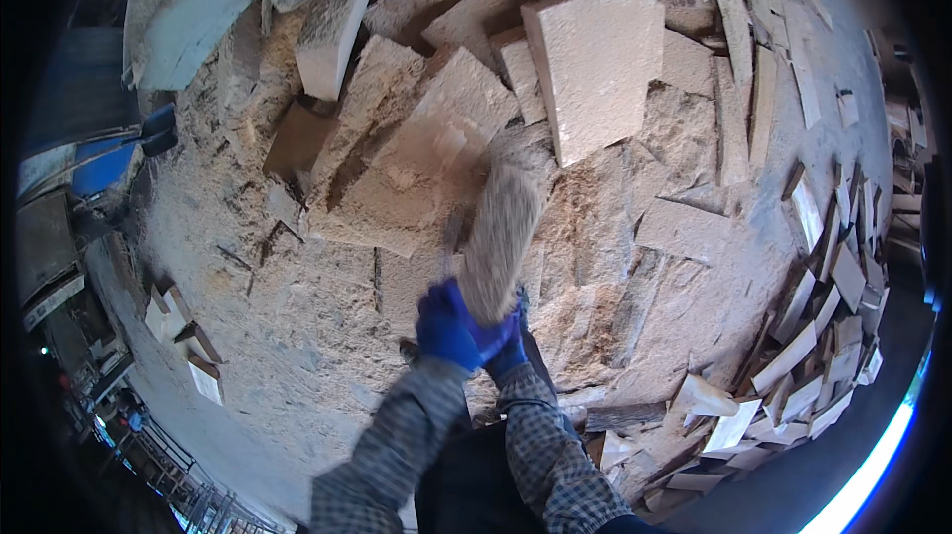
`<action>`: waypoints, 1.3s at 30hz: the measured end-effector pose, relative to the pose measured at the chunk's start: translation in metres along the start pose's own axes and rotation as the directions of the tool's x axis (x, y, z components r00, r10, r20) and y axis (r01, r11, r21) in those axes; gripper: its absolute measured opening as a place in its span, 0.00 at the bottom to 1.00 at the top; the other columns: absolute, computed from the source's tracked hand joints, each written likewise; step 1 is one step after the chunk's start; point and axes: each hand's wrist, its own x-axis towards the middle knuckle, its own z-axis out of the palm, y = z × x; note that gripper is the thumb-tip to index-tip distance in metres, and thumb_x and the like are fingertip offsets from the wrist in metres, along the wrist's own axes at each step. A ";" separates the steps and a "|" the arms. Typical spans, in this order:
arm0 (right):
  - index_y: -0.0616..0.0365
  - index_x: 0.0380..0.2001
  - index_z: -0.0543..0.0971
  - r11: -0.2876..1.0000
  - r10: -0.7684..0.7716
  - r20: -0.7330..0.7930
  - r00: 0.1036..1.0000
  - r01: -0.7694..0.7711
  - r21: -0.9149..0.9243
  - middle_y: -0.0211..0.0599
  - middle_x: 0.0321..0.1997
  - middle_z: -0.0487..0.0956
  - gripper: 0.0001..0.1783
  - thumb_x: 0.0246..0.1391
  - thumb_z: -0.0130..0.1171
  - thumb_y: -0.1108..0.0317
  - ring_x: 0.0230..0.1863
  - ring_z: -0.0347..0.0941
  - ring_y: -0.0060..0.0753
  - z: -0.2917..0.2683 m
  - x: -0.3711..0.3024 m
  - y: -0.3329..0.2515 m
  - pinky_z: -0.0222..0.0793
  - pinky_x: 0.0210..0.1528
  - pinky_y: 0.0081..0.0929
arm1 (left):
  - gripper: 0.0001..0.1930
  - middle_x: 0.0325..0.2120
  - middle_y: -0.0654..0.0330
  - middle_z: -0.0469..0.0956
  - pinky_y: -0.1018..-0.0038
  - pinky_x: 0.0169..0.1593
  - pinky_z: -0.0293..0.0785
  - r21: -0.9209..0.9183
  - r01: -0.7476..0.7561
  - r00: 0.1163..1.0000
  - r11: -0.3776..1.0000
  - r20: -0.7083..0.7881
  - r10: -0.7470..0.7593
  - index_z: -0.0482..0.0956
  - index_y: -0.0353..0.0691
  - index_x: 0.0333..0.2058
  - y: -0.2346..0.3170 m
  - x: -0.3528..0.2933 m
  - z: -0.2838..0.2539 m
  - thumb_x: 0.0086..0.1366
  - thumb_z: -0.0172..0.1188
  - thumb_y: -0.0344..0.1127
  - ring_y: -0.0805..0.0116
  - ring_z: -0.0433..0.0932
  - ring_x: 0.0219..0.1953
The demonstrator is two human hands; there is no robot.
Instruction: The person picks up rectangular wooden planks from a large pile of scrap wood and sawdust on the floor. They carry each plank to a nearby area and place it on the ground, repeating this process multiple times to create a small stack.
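Left hand (443, 330) and right hand (508, 348) both curl around the near end of a blurred wooden slab (504, 237), its long axis pointing away, angled slightly rightward.

Place: woodworking workshop, by its look | heap of rough wood slabs (595, 68), sawdust-coated (thickly, too) | right of heap: piled smaller offcuts (828, 346) | left of heap: blue panel (104, 166) | below heap: sawdust-strewn floor (297, 336)
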 end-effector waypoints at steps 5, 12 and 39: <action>0.48 0.59 0.54 0.851 -0.221 -0.559 0.799 -0.122 -0.511 0.46 0.58 0.60 0.47 0.42 0.45 0.29 0.48 0.67 0.48 0.015 -0.031 -0.156 0.61 0.47 0.47 | 0.42 0.37 0.49 0.65 0.56 0.43 0.61 -0.005 0.006 0.998 1.000 -0.063 -0.006 0.59 0.39 0.47 -0.012 -0.069 0.016 0.33 0.69 0.50 0.48 0.64 0.41; 0.54 0.53 0.63 -0.168 0.116 -0.316 0.942 -0.295 -0.940 0.37 0.35 0.72 0.37 0.46 0.54 0.41 0.28 0.67 0.23 0.178 0.015 -0.161 0.65 0.24 0.25 | 0.40 0.43 0.41 0.66 0.57 0.47 0.67 -0.213 -0.180 0.978 0.960 -0.146 0.151 0.57 0.32 0.51 -0.041 -0.101 0.036 0.43 0.66 0.46 0.45 0.68 0.45; 0.46 0.56 0.61 -0.535 0.201 -0.597 0.776 -0.424 -0.731 0.50 0.50 0.69 0.32 0.50 0.49 0.47 0.38 0.72 0.47 0.134 -0.200 0.400 0.71 0.33 0.50 | 0.16 0.39 0.56 0.71 0.57 0.43 0.65 -0.158 0.161 0.969 0.974 -0.161 -0.186 0.68 0.49 0.45 -0.452 -0.491 -0.167 0.56 0.43 0.38 0.53 0.69 0.40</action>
